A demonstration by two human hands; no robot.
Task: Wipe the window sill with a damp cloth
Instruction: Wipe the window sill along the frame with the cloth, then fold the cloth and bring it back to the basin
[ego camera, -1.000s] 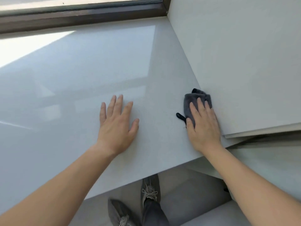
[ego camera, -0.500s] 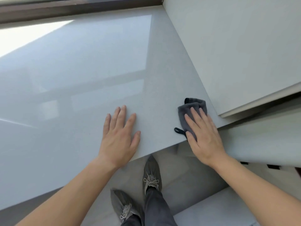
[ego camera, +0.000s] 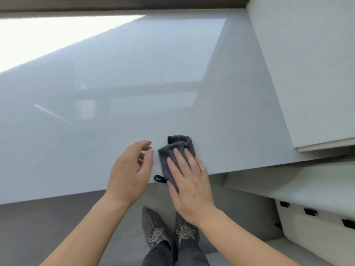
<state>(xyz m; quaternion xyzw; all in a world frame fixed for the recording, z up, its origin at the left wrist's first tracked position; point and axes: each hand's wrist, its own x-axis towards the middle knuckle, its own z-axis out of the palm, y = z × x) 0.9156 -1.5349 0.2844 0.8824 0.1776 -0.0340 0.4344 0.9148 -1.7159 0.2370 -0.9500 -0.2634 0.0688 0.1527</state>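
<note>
- I see the window sill [ego camera: 115, 93], a broad, glossy pale grey slab filling most of the head view, with a bright patch of sunlight in its far left corner and a faint reflection of a frame across the middle
- The damp cloth [ego camera: 173, 150] is a dark grey, folded piece lying on the sill close to its near edge, a little right of centre
- A small black hanging loop [ego camera: 159, 178] sticks out from the cloth's near left corner, right at the sill's edge
- My right hand [ego camera: 189, 181] lies flat on the near half of the cloth, palm down, fingers [ego camera: 180, 157] straight and spread, pressing on it rather than clutching it
- My left hand [ego camera: 130, 169] is just left of the cloth, raised off the sill, fingers loosely curled and empty; its fingertips sit close to the cloth's left edge, and I cannot tell if they touch it
- A white panel [ego camera: 307, 73] rises along the sill's right side, well apart from the cloth
- A dark window frame [ego camera: 123, 4] runs along the far edge
- Below the sill's edge I see two grey laced shoes [ego camera: 169, 231] on the floor, and at lower right a white storage box [ego camera: 315, 227] with black slots
</note>
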